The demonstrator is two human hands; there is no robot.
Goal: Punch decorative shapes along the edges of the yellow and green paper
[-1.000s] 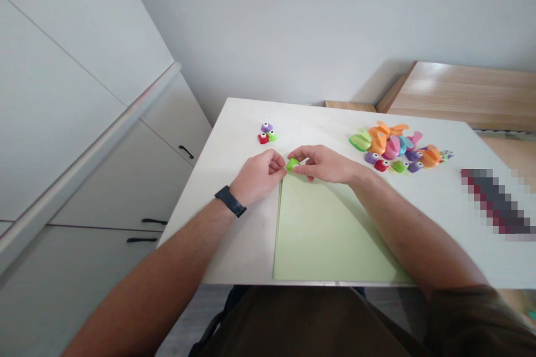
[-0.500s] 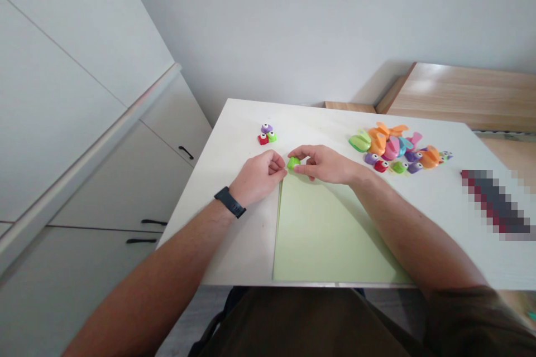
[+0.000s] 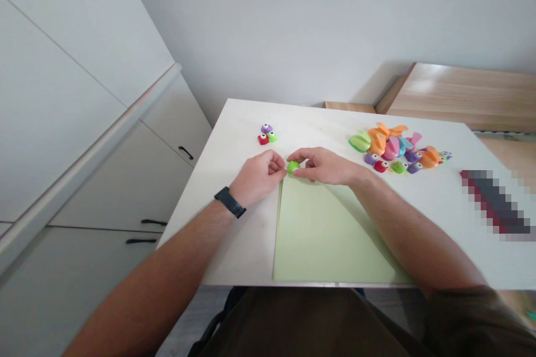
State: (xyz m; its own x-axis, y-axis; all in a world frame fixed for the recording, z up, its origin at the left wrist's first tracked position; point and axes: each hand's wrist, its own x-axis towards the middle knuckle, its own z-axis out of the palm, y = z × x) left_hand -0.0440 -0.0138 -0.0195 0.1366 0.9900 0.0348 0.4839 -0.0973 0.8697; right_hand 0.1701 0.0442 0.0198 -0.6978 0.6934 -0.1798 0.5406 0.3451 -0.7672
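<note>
The little green plastic toy (image 3: 293, 167) is between the person's two hands, right by the top edge of a light green paper sheet (image 3: 330, 234). The hands are close together with the toy in the middle. The left hand (image 3: 257, 175) is curled up, and its fingers press on one side of the toy. The right hand (image 3: 322, 166) comes from the other side and pinches the toy with its fingers and thumb. A black watch (image 3: 230, 202) is on the left wrist.

The paper lies flat on a white table (image 3: 234, 234). Near the far edge, a small group of three tiny toys (image 3: 266, 135) sits by itself: one red, one green, one purple. Farther to the right is a big messy pile of bright plastic toys (image 3: 389, 145) in orange, pink, green, blue, purple and red. They touch each other. Past the table is a wooden board (image 3: 460, 95), and on the left are white cupboards (image 3: 84, 167) with black handles. A blurry dark patch (image 3: 496, 203) on the table is too smudged to tell what it is.
</note>
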